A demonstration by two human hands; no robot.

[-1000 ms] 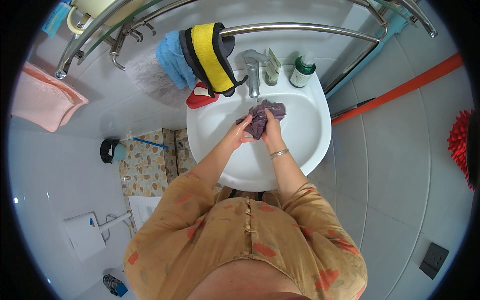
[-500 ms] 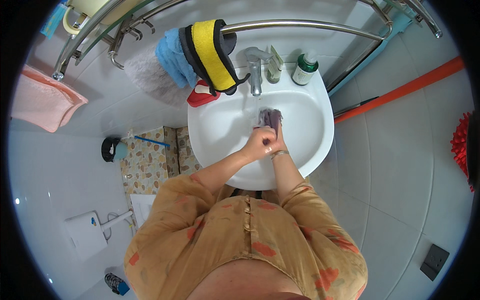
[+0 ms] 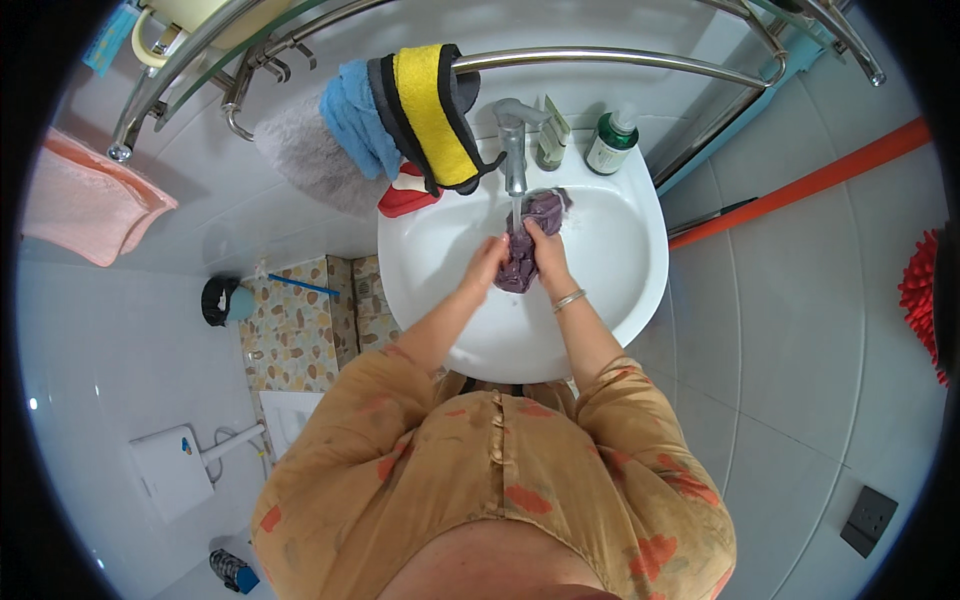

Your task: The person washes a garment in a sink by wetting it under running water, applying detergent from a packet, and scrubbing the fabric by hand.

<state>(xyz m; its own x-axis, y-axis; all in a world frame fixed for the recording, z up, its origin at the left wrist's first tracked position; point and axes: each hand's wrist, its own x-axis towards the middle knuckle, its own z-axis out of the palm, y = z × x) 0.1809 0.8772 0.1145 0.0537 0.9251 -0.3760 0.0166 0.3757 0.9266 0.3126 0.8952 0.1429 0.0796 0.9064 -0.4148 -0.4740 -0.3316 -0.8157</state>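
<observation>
A wet purple cloth [image 3: 517, 272] hangs bunched under the running tap [image 3: 514, 150], over the white washbasin [image 3: 610, 300]. My right hand [image 3: 550, 257] grips the cloth from its right side, thumb over the folds. At the cloth's left edge, my left hand [image 3: 487, 264] has its fingers closed on it; the fingertips are partly hidden. Water from the spout falls onto the fabric between both hands. A bracelet [image 3: 569, 300] circles my right wrist.
Behind the basin stand a green bottle [image 3: 611, 142] and a small tube [image 3: 552, 135]. A red soap dish [image 3: 408, 193] sits at the back left. Above runs a metal rail [image 3: 610, 58] with a yellow-and-black cloth [image 3: 425, 90] and a blue towel [image 3: 358, 115]. An orange pole [image 3: 800, 185] leans at right.
My hands were pressed together around the squeezed cloth. Now they are apart, one on each side, and the cloth is spread larger under the stream.
</observation>
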